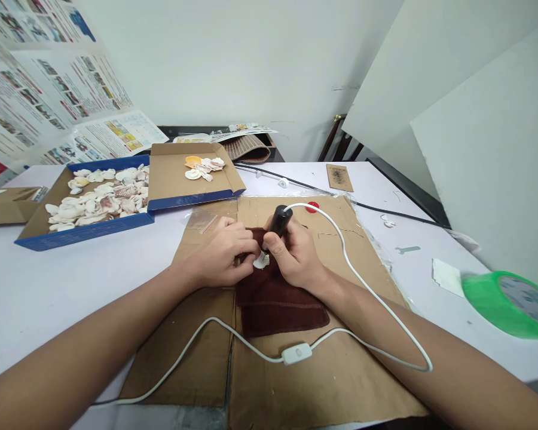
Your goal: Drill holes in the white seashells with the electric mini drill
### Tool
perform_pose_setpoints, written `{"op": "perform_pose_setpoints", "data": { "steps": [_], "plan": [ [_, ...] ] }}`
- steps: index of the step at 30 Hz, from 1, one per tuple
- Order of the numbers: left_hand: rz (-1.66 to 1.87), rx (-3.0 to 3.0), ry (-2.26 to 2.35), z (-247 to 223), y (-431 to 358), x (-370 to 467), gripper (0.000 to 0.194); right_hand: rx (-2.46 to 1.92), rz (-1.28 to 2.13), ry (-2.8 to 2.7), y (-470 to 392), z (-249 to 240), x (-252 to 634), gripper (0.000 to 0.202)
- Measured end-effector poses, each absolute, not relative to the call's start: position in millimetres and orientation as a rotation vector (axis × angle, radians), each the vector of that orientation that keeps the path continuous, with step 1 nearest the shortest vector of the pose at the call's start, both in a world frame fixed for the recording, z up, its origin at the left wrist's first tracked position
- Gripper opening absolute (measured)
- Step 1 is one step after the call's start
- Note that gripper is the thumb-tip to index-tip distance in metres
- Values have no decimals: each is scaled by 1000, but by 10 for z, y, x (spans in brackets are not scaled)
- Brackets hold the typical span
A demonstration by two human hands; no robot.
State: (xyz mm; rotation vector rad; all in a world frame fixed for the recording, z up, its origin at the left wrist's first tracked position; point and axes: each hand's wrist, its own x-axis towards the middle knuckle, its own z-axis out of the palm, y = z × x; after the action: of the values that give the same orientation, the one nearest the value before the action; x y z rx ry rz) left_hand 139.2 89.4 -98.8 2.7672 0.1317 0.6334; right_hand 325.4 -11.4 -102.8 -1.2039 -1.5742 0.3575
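My right hand (296,254) is wrapped round a black, pen-like electric tool (280,221) with a white cable leaving its top. The tool's lower end points down at a small white shell (261,260). Against the shell's left side, the curled fingers of my left hand (231,254) pinch its edge. Under both hands lies a folded dark brown cloth (278,313) on flattened cardboard (332,382). A white inline switch (296,353) on the cable rests below the cloth.
A blue box (89,235) of shells stands at the left, its open lid (192,194) holding several more. Green tape (506,304), a small wrench (407,249) and a red cap (312,207) lie to the right. A black cable (385,211) crosses the table's back.
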Motion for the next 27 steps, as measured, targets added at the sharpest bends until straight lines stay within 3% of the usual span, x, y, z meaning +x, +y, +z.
{"op": "perform_pose_setpoints", "data": {
  "steps": [27],
  "plan": [
    [616, 2869, 89, -1025, 893, 1394, 24, -1208, 348, -1562, -109, -1043, 3264, 42]
  ]
}}
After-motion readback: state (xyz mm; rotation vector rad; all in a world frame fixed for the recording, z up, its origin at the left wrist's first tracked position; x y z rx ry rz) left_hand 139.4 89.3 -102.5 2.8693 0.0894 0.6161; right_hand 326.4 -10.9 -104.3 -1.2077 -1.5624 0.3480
